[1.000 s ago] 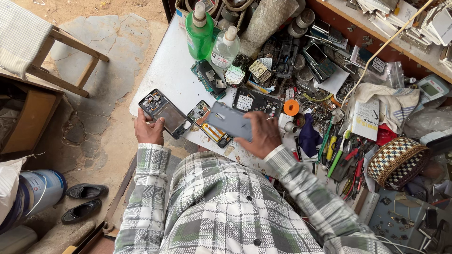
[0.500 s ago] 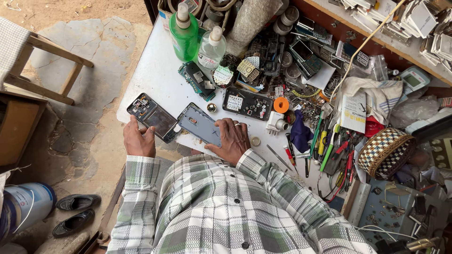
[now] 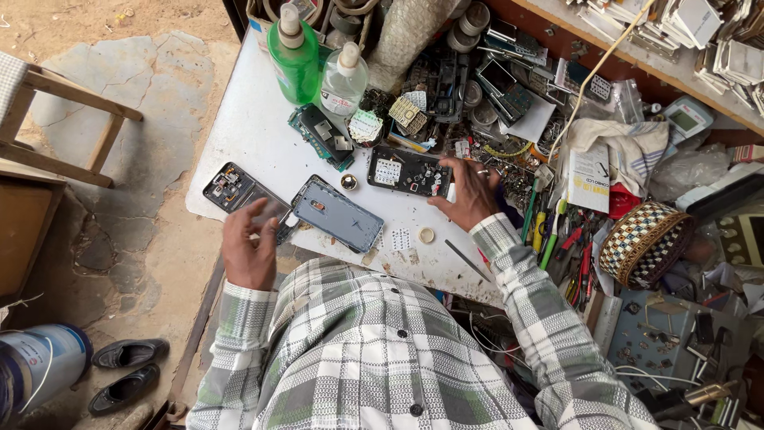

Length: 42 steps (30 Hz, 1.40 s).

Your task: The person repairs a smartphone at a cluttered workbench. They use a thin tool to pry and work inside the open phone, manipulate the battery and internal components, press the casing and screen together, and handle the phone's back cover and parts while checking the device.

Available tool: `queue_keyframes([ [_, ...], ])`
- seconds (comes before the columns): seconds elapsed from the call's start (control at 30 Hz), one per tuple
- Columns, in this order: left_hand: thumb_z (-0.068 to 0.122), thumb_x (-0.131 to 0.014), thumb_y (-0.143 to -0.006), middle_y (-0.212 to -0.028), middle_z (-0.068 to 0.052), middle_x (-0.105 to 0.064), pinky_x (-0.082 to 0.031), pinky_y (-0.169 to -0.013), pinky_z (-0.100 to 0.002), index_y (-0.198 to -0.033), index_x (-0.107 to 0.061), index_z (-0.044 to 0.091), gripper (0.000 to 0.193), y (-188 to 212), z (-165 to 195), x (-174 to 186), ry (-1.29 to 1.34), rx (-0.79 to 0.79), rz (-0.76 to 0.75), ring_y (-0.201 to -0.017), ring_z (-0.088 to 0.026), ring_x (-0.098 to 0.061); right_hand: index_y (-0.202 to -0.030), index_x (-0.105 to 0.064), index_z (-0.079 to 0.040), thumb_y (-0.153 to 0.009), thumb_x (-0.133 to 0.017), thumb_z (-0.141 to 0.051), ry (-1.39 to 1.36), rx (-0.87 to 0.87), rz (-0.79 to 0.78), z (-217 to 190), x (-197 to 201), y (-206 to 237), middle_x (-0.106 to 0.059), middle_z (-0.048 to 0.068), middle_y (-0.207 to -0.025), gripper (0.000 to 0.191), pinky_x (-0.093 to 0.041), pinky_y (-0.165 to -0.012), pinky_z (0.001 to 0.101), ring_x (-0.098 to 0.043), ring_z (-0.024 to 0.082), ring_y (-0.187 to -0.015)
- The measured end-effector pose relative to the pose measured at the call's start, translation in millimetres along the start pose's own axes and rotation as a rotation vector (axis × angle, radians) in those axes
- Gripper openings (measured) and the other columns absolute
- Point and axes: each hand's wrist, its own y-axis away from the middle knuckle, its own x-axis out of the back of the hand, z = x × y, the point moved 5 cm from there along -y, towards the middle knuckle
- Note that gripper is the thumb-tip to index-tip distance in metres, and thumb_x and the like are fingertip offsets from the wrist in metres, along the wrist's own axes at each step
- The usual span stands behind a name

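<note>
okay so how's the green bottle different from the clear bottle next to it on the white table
The green plastic bottle is taller and bright green; the clear plastic bottle is shorter, see-through and carries a pale label. The green one stands nearer the table's back edge, the clear one closer to the circuit boards. Both stand upright with pale caps, far from either hand.

Labels, packages and screens on the repair bench

White label on clear bottle (image 3: 343, 82) beyond the left hand (image 3: 249, 247); white printed paper packet (image 3: 590, 177) right of the right hand (image 3: 469, 193); small grey-green screen on white device (image 3: 685, 119) farther right, beyond it.
</note>
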Motion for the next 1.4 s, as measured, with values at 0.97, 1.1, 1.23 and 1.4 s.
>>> queue_keyframes([
  [0.97,0.021,-0.062,-0.100,-0.128,-0.013,-0.066,-0.063,-0.079,-0.031,-0.136,-0.058,0.005,0.040,3,27,-77,0.325,0.207,-0.326,-0.102,-0.020,-0.071,-0.127,-0.039,-0.011,-0.066,-0.093,-0.044,-0.098,0.262,0.058,-21,20,-5,-0.059,0.008,-0.133,0.088,-0.025,-0.109,0.0536,-0.057,0.024,-0.122],
  [1.1,0.031,-0.054,-0.104,-0.145,-0.019,-0.053,-0.059,-0.100,-0.036,-0.153,-0.035,0.004,0.059,0,31,-99,0.623,0.261,-0.435,-0.124,-0.025,-0.063,-0.126,-0.038,-0.009,-0.062,-0.095,-0.042,-0.121,0.214,0.045,-23,18,7,-0.058,0.012,-0.126,0.093,-0.031,-0.110,0.0542,-0.057,0.027,-0.117],
  [1.23,0.047,-0.047,-0.099,-0.151,-0.019,-0.045,-0.052,-0.109,-0.041,-0.156,-0.023,0.010,0.072,-5,40,-123,1.058,0.531,-0.481,-0.133,-0.030,-0.056,-0.126,-0.033,-0.007,-0.073,-0.092,-0.034,-0.404,0.260,0.100,-40,24,32,-0.052,0.019,-0.132,0.083,-0.045,-0.111,0.0464,-0.057,0.031,-0.123],
  [1.4,0.067,-0.034,-0.102,-0.141,-0.023,-0.053,-0.049,-0.105,-0.047,-0.159,-0.038,0.006,0.084,-5,71,-133,1.419,0.535,-0.560,-0.126,-0.032,-0.056,-0.126,-0.034,-0.004,-0.074,-0.092,-0.025,-0.409,0.217,0.193,-61,40,63,-0.051,0.022,-0.132,0.080,-0.046,-0.108,0.0468,-0.056,0.035,-0.125],
])
